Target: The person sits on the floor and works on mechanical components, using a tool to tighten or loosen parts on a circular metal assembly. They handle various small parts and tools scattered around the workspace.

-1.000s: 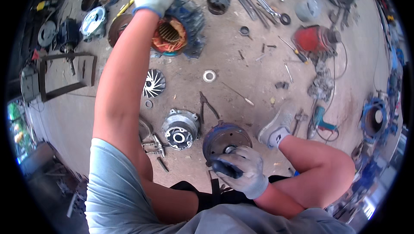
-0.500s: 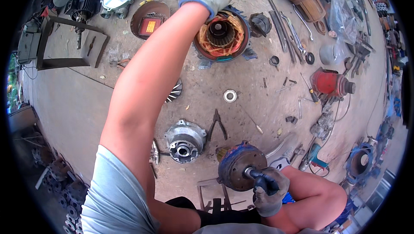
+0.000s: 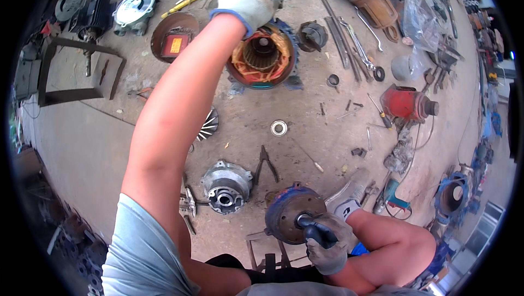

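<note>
Gloved left hand rested on stator housing rim, grip unclear. Right hand closed around rotor shaft. Rotor refit judged underway; bore alignment needed next.

Both hands in matt grey cloth gloves. Stator: coppery windings, chipped blue-painted metal shell. End cover: dull rusty metal, blue rim. Housing: bare grey cast metal. Floor: rough matt concrete.

This was a motor repair workshop, its work done on a bare concrete floor. An opened stator showed copper windings, and end covers, a bearing, wrenches and pliers lay scattered.
</note>
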`<state>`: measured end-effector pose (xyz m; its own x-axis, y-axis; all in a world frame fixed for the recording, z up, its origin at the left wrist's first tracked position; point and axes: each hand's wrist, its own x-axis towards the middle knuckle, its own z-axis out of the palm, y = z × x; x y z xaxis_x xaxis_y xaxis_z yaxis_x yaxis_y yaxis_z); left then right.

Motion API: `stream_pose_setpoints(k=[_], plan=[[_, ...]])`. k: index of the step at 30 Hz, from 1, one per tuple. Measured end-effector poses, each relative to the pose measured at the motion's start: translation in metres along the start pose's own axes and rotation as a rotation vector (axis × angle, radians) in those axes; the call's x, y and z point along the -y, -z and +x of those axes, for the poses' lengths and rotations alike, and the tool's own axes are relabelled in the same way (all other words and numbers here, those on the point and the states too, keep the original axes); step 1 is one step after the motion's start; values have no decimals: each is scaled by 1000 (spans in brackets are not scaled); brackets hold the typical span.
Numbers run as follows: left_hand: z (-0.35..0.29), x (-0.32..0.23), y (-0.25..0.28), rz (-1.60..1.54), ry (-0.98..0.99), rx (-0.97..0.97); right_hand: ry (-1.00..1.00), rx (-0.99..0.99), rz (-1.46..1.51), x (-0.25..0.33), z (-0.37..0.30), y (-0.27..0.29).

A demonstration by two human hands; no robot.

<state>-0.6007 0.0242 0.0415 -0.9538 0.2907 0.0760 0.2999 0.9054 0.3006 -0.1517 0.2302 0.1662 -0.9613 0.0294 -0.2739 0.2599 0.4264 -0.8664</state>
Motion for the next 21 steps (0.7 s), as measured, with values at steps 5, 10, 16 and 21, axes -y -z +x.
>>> stream_pose_setpoints(k=[5,10,16,21], plan=[[6,-5,7,24,29,23,48,-8,20,4,13,2],[25,-5,-5,92,65,-32,21,-44,55,5,13,3],[59,-11,-29,204,153,-35,57,-19,15,-2,17,14],[89,21,-71,196,175,-63,56,-46,-19,-3,21,23]])
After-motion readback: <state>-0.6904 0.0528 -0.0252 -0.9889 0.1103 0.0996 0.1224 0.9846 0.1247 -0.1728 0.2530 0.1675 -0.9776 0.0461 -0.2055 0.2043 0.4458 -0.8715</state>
